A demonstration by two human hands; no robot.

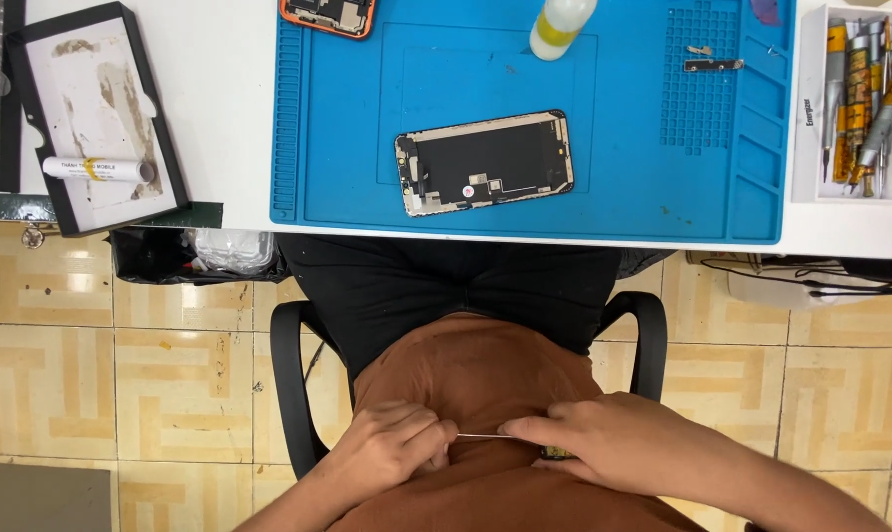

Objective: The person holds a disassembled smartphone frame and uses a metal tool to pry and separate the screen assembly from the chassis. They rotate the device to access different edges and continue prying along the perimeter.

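Both my hands are down at my lap against my brown shirt [476, 365]. My left hand [392, 445] and my right hand [589, 438] each pinch one end of a thin pale strip or wire [478, 435] stretched straight between them. A small dark and yellow object [556, 453] peeks out under my right fingers; I cannot tell what it is. On the desk ahead, a phone screen panel [484, 162] lies back-side up on a blue work mat [663, 187].
An orange-cased opened phone [328, 15] and a small bottle [561, 27] sit at the mat's far edge. Small metal parts [712, 65] lie on its right. A white tray of screwdrivers [860, 99] stands right; a black-framed tray with a white tube [96, 169] left. Black chair armrests [288, 374] flank me.
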